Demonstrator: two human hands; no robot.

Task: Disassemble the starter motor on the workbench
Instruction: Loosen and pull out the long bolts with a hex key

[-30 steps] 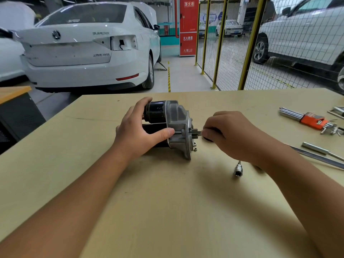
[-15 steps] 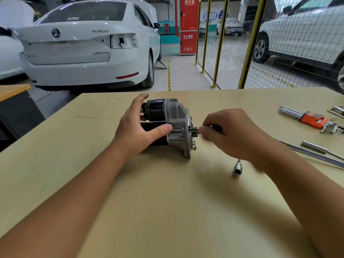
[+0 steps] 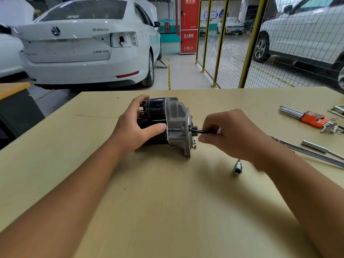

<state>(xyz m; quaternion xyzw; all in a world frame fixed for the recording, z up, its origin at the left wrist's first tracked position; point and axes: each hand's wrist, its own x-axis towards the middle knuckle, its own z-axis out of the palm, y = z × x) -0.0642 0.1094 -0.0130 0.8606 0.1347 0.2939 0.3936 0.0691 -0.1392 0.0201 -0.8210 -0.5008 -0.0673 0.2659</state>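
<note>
Two hands on a starter motor, garage behind

Two bare hands work at the middle of the pale wooden counter [image 3: 167, 211]. The left hand [image 3: 134, 131] wraps its grip around the black-and-silver starter motor [image 3: 167, 123], which lies on its side. The right hand [image 3: 229, 135] pinches a thin dark tool [image 3: 202, 130] at the motor's pinion end. Near the right forearm lies a small silver socket [image 3: 237, 167]. Far right rest an orange-holdered hex key set [image 3: 312, 119] and a long metal bar [image 3: 316, 155]. Beyond the counter stand a white sedan [image 3: 83, 45], a red fire cabinet [image 3: 188, 25] and yellow-posted mesh fencing [image 3: 247, 43].
</note>
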